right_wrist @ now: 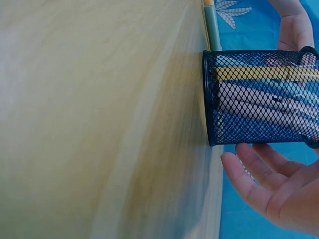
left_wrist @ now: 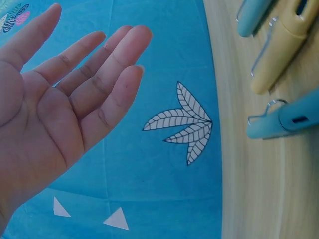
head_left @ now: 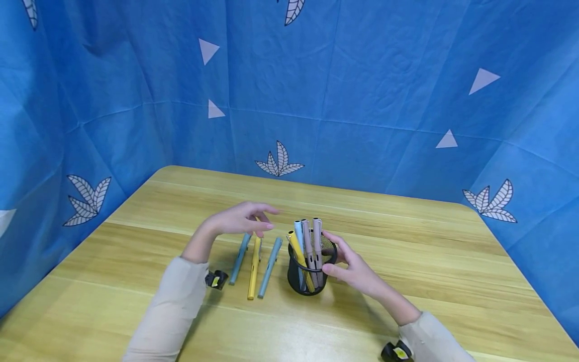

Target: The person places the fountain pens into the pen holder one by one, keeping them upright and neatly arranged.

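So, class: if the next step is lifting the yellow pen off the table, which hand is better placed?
Probably the left hand: it is empty and near the far end of that yellow pen. The right hand appears to steady the mesh cup, which stands between it and the pen.

Upright mesh cup (head_left: 294, 275); pens (head_left: 318, 241) inside

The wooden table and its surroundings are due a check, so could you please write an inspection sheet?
Surface: wooden table, light grained top.
Job's things: black mesh pen cup, upright, holding a yellow pen, a light-blue pen and two mauve pens; two teal pens and a second yellow pen lie left of it.
Clutter: nothing seen.
Grips: left grip raised near the teal pens, holding nothing; right grip round the cup.
Cables: nothing seen.
Surroundings: printed blue cloth hangs behind.
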### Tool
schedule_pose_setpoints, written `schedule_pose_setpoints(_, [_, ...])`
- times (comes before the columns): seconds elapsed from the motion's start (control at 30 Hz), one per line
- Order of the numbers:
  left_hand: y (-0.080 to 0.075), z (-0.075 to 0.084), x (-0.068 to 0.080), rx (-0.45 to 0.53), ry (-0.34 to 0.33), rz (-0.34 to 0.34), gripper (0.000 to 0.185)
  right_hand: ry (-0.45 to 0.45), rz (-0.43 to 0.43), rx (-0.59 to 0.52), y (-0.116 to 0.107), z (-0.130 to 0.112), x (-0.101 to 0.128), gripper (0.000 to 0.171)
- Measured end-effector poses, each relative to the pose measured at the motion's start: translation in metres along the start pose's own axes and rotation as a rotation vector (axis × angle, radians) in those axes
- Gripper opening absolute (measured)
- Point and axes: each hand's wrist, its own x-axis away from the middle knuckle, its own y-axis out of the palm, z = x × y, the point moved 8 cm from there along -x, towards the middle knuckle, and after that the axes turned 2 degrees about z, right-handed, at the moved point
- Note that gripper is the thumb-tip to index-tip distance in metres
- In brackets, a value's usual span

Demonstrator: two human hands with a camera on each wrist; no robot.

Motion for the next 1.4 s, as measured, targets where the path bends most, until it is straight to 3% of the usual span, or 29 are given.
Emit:
schedule_pose_setpoints(0.33, [-0.003, -0.013, 0.003, 0.031, -0.062, 0.012, 0.046, -0.030, 0.007, 0.024, -0.001, 0.000, 0.000, 0.066])
schedule_pose_setpoints(0.73, [-0.009, -0.033, 0.005, -0.033, -0.112, 0.083, 0.042, -0.008, 0.003, -0.002, 0.000, 0.000, 0.000, 0.067])
schedule_pose_setpoints(1.03, [-0.013, -0.047, 0.010, -0.125, -0.103, 0.141, 0.039, 0.004, 0.005, -0.021, -0.001, 0.003, 0.000, 0.066])
schedule_pose_setpoints(1.17, [-0.012, -0.049, 0.013, -0.158, -0.106, 0.143, 0.037, 0.001, 0.004, -0.020, -0.001, 0.001, 0.001, 0.066])
schedule_pose_setpoints(1.4, [-0.011, -0.056, 0.016, -0.127, -0.151, 0.136, 0.037, 0.020, 0.006, -0.016, -0.001, 0.001, 0.001, 0.065])
